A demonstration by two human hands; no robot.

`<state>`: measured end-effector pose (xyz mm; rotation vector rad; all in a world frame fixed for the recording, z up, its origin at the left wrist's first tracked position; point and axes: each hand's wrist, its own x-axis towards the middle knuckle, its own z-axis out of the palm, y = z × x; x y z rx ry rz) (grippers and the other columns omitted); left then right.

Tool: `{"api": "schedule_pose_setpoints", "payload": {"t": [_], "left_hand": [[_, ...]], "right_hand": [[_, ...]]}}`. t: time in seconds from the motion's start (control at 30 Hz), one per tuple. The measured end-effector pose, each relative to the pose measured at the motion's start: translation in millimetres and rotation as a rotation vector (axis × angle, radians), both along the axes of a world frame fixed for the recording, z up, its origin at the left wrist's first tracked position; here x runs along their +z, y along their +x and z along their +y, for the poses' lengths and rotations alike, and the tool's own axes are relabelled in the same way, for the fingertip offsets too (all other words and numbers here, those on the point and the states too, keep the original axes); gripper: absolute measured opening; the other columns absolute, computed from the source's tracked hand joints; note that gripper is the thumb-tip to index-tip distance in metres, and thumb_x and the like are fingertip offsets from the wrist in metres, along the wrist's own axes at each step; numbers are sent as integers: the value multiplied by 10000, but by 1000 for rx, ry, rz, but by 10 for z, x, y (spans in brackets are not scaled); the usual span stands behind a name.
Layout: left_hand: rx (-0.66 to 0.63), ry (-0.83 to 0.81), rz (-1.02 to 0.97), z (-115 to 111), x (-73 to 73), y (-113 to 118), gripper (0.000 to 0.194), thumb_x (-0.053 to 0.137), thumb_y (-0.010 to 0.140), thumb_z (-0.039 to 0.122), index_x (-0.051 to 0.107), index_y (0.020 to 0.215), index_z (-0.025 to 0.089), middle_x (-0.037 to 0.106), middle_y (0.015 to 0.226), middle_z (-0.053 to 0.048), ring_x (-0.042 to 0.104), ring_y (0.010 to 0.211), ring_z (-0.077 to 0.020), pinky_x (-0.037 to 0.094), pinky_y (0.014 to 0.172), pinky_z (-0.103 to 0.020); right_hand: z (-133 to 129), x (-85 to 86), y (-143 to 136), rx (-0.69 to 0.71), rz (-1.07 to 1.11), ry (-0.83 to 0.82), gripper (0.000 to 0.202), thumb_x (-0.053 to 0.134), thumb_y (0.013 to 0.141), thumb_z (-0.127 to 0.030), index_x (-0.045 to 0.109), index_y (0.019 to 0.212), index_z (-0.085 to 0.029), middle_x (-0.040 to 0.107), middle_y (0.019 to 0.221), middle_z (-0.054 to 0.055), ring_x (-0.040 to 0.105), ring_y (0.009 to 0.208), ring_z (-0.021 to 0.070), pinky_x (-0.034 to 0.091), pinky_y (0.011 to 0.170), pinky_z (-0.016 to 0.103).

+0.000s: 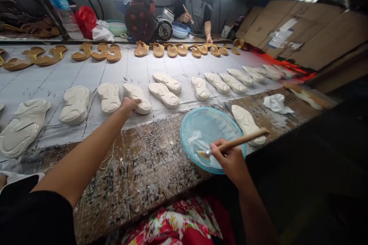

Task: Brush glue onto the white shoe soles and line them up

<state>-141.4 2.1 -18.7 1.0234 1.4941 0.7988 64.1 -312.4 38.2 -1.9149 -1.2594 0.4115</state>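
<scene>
My left hand (131,106) reaches across to a white shoe sole (138,94) in the near row and grips it by its side, thumb or finger over the top edge. The sole rests on the white-covered table, and the far fingers are hidden. In my right hand (231,160) is a paintbrush (241,140) with a thick wooden handle, its pale bristles pointing down into a teal basin (189,151). White, milky residue coats the inside of the basin. Just to the right of the basin, another white sole (244,120) lies partly behind the brush handle.
Several white soles line the near side of the table. Brown sandal uppers (114,53) form a far row. Opposite, a person (198,15) holds a brush beside a blue bowl (180,30). A machine (140,15), a bottle (59,3) and cardboard (310,26) border the table.
</scene>
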Motion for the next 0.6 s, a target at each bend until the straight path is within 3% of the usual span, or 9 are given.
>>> {"api": "schedule_pose_setpoints", "payload": {"t": [0.13, 0.27, 0.37, 0.43, 0.53, 0.6], "left_hand": [[0, -95, -367, -397, 224, -83, 276, 508, 907, 207, 563, 1159, 107, 646, 1030, -108, 643, 882, -205, 561, 746, -371], [-5, -146, -605, -1122, 412, -305, 375, 433, 819, 210, 606, 1131, 96, 694, 903, -134, 663, 870, -291, 573, 718, -435], [-50, -203, -733, -1682, 416, -423, 448, 389, 812, 260, 601, 1182, 123, 701, 963, -144, 668, 887, -312, 567, 715, -463], [-94, -344, -864, -1983, 368, -480, 459, 390, 840, 297, 587, 1215, 119, 691, 1039, -165, 662, 919, -325, 557, 721, -465], [-130, -467, -759, -2301, 320, -601, 445, 451, 882, 394, 618, 1170, 99, 705, 992, -159, 658, 895, -296, 535, 760, -403], [-201, -438, -574, -2435, 354, -708, 465, 522, 860, 489, 665, 1092, 112, 713, 930, -122, 639, 881, -264, 505, 800, -348]], "right_hand": [[55, -82, 40, 107, 21, -102, 295, 615, 778, -383, 574, 588, -160, 502, 487, -26, 483, 472, 120, 354, 506, 222], [27, -29, 25, 48, 69, -38, 321, 578, 813, -425, 594, 635, -159, 474, 487, -25, 452, 477, 121, 348, 496, 227], [-6, 35, 40, 8, 151, 21, 340, 570, 835, -427, 595, 629, -157, 421, 447, -43, 380, 413, 93, 294, 423, 216], [-10, 64, 24, 8, 215, 59, 347, 559, 856, -412, 594, 625, -155, 384, 413, -55, 341, 371, 80, 266, 384, 208], [15, 105, -118, 41, 290, 127, 302, 549, 877, -383, 620, 686, -161, 432, 413, -53, 409, 378, 91, 341, 400, 204], [54, 144, -289, 152, 287, 233, 197, 562, 876, -327, 663, 799, -176, 573, 533, -26, 520, 456, 110, 430, 465, 217]]}}
